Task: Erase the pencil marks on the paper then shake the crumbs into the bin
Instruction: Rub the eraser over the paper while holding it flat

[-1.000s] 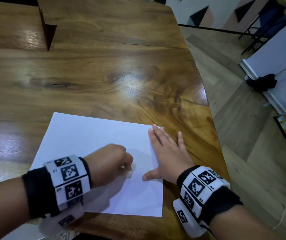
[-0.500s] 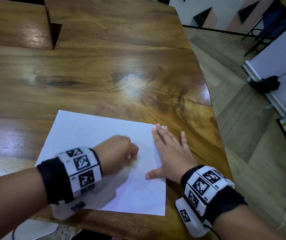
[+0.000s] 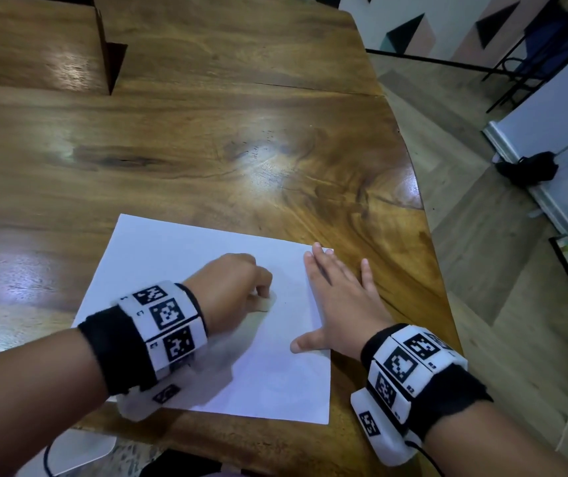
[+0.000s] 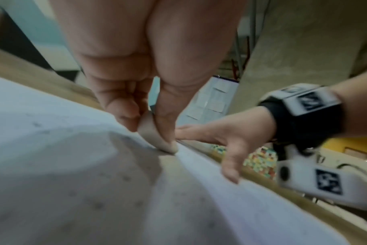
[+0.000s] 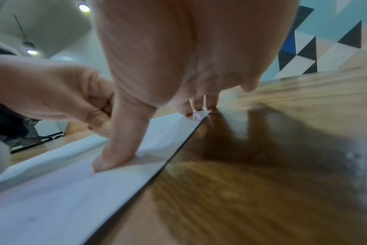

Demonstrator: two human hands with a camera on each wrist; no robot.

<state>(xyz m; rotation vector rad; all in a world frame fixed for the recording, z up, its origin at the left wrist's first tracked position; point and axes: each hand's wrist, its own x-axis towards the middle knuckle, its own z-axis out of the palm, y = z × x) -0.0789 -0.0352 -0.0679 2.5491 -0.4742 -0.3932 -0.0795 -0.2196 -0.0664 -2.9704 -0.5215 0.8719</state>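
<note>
A white sheet of paper (image 3: 179, 270) lies on the wooden table (image 3: 206, 149) near its front right edge. My left hand (image 3: 231, 290) pinches a pale eraser (image 3: 266, 304) and presses it on the paper's middle right. The left wrist view shows the eraser (image 4: 155, 136) held between thumb and fingers, its tip on the sheet (image 4: 52, 149), with grey crumbs scattered around. My right hand (image 3: 341, 301) lies flat with fingers spread over the paper's right edge, partly on the wood. In the right wrist view its thumb presses on the paper (image 5: 63, 190).
The table's curved right edge (image 3: 427, 235) drops to a wood floor. A dark slot (image 3: 110, 63) cuts into the tabletop at the far left. A white device with a cable (image 3: 79, 452) sits below the table's near edge. No bin shows in any view.
My left hand has rubbed the eraser back and forth, away from me and back, over the paper's middle right. The right hand stays flat on the sheet's edge.
</note>
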